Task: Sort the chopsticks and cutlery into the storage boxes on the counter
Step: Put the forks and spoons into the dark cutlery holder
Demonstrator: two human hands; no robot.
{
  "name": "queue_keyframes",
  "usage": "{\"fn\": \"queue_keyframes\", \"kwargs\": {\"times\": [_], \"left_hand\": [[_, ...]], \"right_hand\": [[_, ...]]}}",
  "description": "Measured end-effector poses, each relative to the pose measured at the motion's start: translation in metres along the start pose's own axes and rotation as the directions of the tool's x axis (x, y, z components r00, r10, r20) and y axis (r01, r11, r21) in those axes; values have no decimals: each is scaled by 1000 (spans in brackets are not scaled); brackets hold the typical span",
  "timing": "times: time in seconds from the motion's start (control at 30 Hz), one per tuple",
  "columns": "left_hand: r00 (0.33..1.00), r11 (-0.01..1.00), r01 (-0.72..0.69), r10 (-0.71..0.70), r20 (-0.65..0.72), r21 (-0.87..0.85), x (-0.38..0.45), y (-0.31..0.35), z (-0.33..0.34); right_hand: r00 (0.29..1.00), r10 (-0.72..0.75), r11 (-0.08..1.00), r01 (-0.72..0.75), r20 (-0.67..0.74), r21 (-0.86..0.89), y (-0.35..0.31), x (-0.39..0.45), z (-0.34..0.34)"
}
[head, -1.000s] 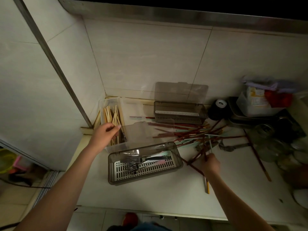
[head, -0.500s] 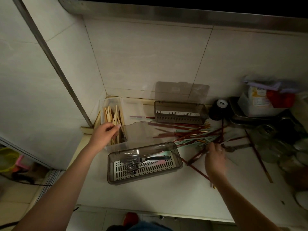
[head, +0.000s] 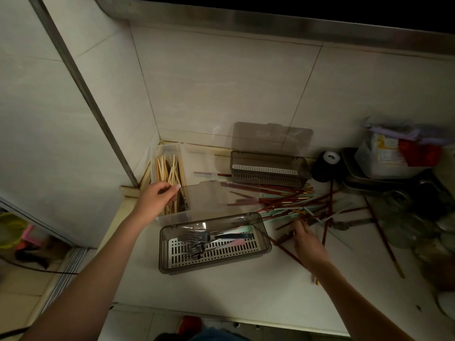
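On the white counter (head: 221, 289), the left hand (head: 155, 200) sits at about 9 o'clock from the scene's middle, its fingers curled over the near end of the clear plastic storage box (head: 161, 219) and among the pale wooden chopsticks (head: 170, 173) lying inside it; whether it actually pinches one I cannot tell. Just beside that box, toward 5 o'clock, stands the smoky grey storage box with a slotted white drain tray (head: 214, 244), holding several steel forks (head: 194, 238) and its clear lid tipped open. At 3 o'clock from it the right hand (head: 309, 242) reaches into the loose heap of dark red and mint-green chopsticks (head: 293, 203), fingers bent around one or two of the red sticks. A second smoky grey storage box (head: 268, 168) rests against the tiled wall at 12 o'clock of the heap, lid upright. At 2 o'clock lie a black round jar (head: 325, 168) and a stack of steel trays (head: 369, 183).
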State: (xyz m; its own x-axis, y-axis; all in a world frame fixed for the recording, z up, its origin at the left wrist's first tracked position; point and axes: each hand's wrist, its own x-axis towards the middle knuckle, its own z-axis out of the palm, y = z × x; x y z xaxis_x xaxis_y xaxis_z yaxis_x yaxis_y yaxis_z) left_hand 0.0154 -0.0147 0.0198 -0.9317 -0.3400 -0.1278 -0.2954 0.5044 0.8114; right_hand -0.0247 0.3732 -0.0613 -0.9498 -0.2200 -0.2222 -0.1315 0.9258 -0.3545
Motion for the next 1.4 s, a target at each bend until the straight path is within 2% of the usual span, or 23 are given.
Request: {"fn": "queue_keyframes", "kwargs": {"times": [0.07,0.23,0.37,0.53,0.67,0.77,0.9,1.1,1.2,1.3,1.4], "left_hand": [[1000,1000,6,-6,-2,-9,0,-1,0],[1000,1000,4,-4,3,-7,-2,0,0],[1000,1000,-3,3,-1,8,-2,0,0],[1000,1000,5,-5,1,-7,-1,-2,0],[1000,1000,12,-12,5,-8,0,-2,0],[1000,1000,10,-10,6,-7,0,0,0],[1000,1000,11,-11,11,-12,1,-1,-1],[1000,1000,11,-10,21,-24,2,-1,-1],[1000,999,19,-19,22,-27,3,-2,-1],[1000,1000,16,-16,21,-25,3,-1,-1],[1000,1000,11,-11,22,-7,3,1,-2]], "right_hand": [[1000,28,998,-28,-2,-50,4,2,0],[1000,23,943,-26,-13,-332,9,14,-3],[996,-62,837,83,58,-541,7,23,-7],[967,-147,747,246,208,-618,9,32,-23],[934,-188,724,341,304,-599,12,41,-32],[914,-239,749,388,327,-537,15,47,-34],[925,-268,809,368,268,-459,9,48,-31],[945,-302,931,321,125,-176,8,38,-34],[945,-316,945,322,87,-59,12,33,-37],[947,-300,952,305,113,-30,10,30,-45],[967,-243,970,242,76,14,8,34,-52]]}}
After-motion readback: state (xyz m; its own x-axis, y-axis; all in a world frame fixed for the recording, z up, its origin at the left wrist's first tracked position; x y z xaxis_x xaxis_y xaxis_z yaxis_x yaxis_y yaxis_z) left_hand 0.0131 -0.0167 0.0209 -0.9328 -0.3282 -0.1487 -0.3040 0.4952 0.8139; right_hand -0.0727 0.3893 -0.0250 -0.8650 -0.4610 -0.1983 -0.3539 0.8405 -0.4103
